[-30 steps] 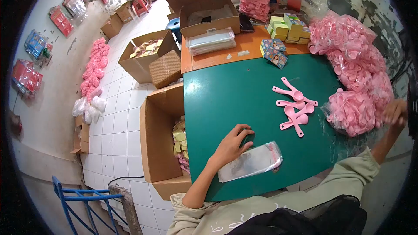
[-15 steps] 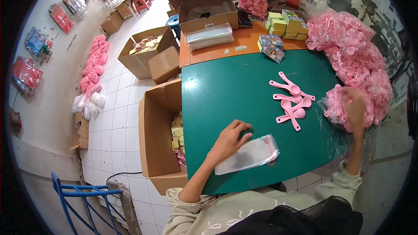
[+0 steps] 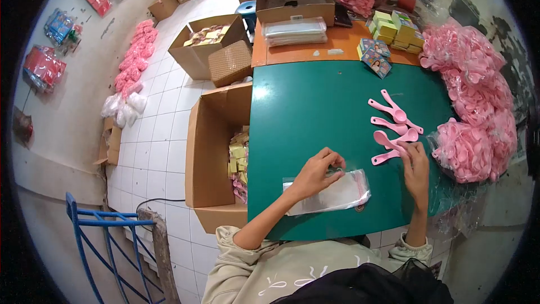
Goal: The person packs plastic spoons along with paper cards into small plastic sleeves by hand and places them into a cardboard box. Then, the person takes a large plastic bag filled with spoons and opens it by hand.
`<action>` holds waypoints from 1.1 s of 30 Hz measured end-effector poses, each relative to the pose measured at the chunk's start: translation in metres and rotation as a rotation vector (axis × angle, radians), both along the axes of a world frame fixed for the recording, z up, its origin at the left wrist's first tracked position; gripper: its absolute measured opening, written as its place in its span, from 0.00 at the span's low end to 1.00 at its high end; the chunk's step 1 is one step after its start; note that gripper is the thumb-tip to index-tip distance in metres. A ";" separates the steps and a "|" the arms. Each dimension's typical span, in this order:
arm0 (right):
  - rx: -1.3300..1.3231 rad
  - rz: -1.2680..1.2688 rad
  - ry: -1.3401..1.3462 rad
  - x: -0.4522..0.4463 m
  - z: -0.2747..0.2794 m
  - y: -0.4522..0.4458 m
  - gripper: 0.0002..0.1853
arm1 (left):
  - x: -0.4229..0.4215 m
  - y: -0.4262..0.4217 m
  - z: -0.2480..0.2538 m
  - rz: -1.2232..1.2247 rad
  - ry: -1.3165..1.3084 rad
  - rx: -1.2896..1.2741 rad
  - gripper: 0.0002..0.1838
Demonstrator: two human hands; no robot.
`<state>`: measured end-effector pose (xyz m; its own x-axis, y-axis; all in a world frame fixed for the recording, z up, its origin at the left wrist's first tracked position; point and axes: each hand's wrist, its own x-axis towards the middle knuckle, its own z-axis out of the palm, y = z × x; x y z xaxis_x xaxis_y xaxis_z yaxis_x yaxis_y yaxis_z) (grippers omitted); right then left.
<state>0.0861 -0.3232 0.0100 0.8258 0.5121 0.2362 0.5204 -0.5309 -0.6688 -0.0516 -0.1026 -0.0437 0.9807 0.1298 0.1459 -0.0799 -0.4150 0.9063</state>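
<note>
Clock centred on the green table (image 3: pixel 315 107). My right hand (image 3: pixel 415 163) is at 4, fingers half curled at the handle ends of the loose pink spoons (image 3: pixel 401 129), which lie at 3; can't tell whether I've got one pinched. My left hand (image 3: pixel 320 174) is at 7, over the stack of clear bags (image 3: pixel 337 196) at 6, thumb and forefinger nearly meeting; can't tell if film is caught between them. Status, my read: early. A handful of spoons is out and laid loose, some crossing; none looks to be inside the clear bags, and plenty more sit bagged in the big pile (image 3: pixel 472 101) from 2 to 4. Materials: spoons look like smooth matte plastic, round bowls, flat handles with a hole at the end. Clear bags are thin glossy film, long rectangles, pinkish strip at one end. Pile bags are crinkly and lumpy. Cardboard box (image 3: pixel 205 157) at 9 is stiff brown board, yellow packets (image 3: pixel 239 152) inside. Tabletop is smooth, with some glare.
</note>
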 end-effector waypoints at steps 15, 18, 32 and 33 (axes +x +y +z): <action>0.410 0.078 0.197 -0.014 0.006 0.054 0.13 | 0.005 0.023 0.003 0.063 0.242 -0.690 0.15; 0.434 0.092 0.207 -0.012 0.005 0.056 0.13 | 0.005 0.025 0.004 0.076 0.262 -0.730 0.16; 0.350 0.180 0.257 -0.016 0.011 0.067 0.14 | 0.006 0.024 0.006 0.071 0.276 -0.699 0.18; 0.368 0.193 0.249 -0.018 0.008 0.070 0.15 | 0.008 0.024 0.005 0.066 0.240 -0.688 0.18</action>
